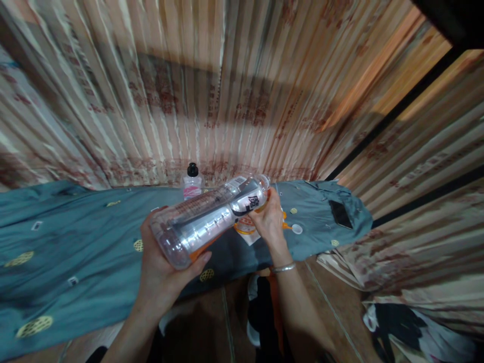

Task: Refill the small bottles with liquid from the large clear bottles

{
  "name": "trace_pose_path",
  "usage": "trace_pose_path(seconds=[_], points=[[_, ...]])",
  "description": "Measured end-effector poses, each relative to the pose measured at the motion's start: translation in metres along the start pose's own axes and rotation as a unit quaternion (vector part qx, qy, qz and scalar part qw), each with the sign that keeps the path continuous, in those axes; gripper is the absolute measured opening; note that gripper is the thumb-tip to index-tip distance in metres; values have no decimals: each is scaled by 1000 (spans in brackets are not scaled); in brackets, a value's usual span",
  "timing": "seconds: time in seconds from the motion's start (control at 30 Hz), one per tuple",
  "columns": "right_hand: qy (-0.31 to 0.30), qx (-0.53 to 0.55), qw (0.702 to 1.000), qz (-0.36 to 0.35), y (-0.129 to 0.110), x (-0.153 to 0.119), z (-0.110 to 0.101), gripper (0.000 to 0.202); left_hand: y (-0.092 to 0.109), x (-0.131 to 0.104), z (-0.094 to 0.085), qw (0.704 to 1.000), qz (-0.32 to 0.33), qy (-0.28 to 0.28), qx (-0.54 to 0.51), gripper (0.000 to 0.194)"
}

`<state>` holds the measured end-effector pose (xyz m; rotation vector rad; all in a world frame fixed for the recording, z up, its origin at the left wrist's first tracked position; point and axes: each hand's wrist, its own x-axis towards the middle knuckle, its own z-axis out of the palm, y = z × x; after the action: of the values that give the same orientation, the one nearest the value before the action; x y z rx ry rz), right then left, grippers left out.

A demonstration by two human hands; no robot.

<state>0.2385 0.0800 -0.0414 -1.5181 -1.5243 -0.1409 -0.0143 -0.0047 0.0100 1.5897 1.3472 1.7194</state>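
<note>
We see a tall, pleated, printed curtain [181, 101] spread across the far side and down the right, its folds marked with reddish lettering and blotches. On the near side lies a brown tiled floor [321, 297], with pale lines running between the tiles. Between the two stretches a long, narrow tabletop [94, 237] under wrinkled teal cloth, patterned with yellow ovals and small pale tags. A dark pole [393, 116] slants over the curtain at the right, and a heap of black and white fabric [412, 327] sits at the near right.

Above the middle of the tabletop we hold a large clear plastic bottle [212, 222] with a silver label, tilted so that its base points near and left and its neck far and right. Our left hand [166, 275] grasps the base end, thumb along the near side; our right hand [270, 219] grips at the neck, its fingers partly hidden.

Below the bottle, beside the right hand, is a white and orange packet [247, 234]. A smaller black-capped bottle [192, 185] stands behind the large one. At the right lies a black smartphone [341, 214]. Our right wrist wears a silvery bracelet [283, 268], and a white spoon-shaped piece [297, 229] rests just right of that hand.
</note>
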Motion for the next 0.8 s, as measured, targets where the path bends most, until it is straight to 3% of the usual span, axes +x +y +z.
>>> trace_pose_path(seconds=[0.43, 0.67, 0.8], points=[[9, -27, 999, 15, 0, -1, 3, 79, -14, -3, 3, 999, 47, 15, -8, 75], [-10, -2, 1000, 27, 8, 5, 0, 80, 0, -1, 6, 1000, -1, -10, -16, 73], [-18, 21, 999, 22, 13, 9, -2, 81, 1, -3, 11, 1000, 8, 12, -25, 68]])
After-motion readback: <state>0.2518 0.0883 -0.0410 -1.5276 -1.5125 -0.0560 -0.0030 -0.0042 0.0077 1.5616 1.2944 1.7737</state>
